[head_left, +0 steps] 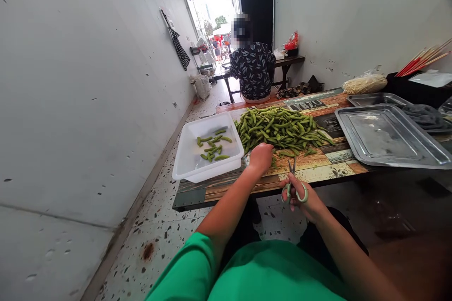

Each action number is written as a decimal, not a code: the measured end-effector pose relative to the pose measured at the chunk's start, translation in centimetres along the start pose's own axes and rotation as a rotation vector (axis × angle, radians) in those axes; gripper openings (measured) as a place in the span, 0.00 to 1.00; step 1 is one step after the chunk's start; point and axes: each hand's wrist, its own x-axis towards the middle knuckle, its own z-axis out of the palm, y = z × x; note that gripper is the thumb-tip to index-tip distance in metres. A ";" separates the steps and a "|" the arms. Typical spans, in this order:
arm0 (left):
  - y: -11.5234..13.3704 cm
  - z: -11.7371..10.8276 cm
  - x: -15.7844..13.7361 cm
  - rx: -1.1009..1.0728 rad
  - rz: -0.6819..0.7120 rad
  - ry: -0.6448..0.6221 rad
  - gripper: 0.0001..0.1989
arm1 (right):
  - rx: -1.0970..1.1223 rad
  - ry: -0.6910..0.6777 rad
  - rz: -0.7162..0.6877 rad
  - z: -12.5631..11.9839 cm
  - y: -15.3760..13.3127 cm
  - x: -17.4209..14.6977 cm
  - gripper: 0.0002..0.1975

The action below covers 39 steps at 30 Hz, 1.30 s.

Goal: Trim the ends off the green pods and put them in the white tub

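My right hand (302, 197) holds a pair of scissors (292, 171) with pale green handles, its fingers through the loops. The blades point up and away over the table's near edge, slightly apart. At the near side of a big heap of green edamame pods (278, 124), my left hand (261, 157) has its fingers curled closed; whatever lies in them is hidden. To the left of that hand stands a white plastic tub (183, 157) with several pods (213, 146) on its bottom. Small green scraps lie on the wood between my hands.
A metal tray (384, 136) rests on the patchwork-wood table (226, 188) at right, a second tray (379, 99) behind it. Beyond are bagged pale noodle-like strands (365, 83) and a black box (402, 87) with sticks. Another person (252, 73) sits ahead, back turned. A wall runs along the left.
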 end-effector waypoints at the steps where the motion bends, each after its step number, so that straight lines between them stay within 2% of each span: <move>1: -0.2 0.7 0.7 0.009 -0.006 -0.018 0.17 | -0.004 0.002 0.004 0.0 0.0 -0.1 0.35; 4: -0.9 1.5 2.3 0.016 -0.003 -0.062 0.19 | -0.012 -0.007 0.010 0.0 0.0 -0.2 0.35; 9: -1.6 1.3 2.9 0.038 0.025 -0.116 0.16 | -0.044 -0.085 0.008 0.0 0.1 0.2 0.35; 13: -1.7 1.0 1.7 -0.016 -0.021 0.006 0.15 | -0.070 -0.126 0.000 0.0 -0.1 0.4 0.35; 16: -1.6 1.0 0.3 -0.252 -0.062 0.164 0.12 | -0.107 -0.112 0.021 0.4 -0.4 0.4 0.37; 20: -1.4 1.7 -1.3 -0.841 -0.133 0.294 0.04 | -0.160 -0.129 0.000 0.9 -0.3 0.4 0.38; 23: -1.3 2.4 -2.3 -1.271 -0.190 0.245 0.08 | -0.196 -0.131 -0.042 0.9 0.0 0.6 0.37; 25: -1.2 2.7 -2.9 -1.452 -0.244 0.174 0.09 | -0.204 -0.135 -0.059 0.9 0.2 0.8 0.37; 29: -0.7 2.6 -4.0 -1.583 -0.333 0.046 0.12 | -0.209 -0.139 -0.068 0.9 0.3 0.9 0.36; 32: -0.4 2.3 -4.4 -1.584 -0.344 0.018 0.11 | -0.225 -0.132 -0.079 1.0 0.2 1.0 0.36; 36: -0.3 2.1 -4.7 -1.570 -0.306 0.054 0.11 | -0.274 -0.094 -0.103 0.9 0.3 1.2 0.36; 39: -0.5 2.3 -4.6 -1.600 -0.290 0.148 0.13 | -0.315 -0.085 -0.099 0.7 0.6 1.0 0.35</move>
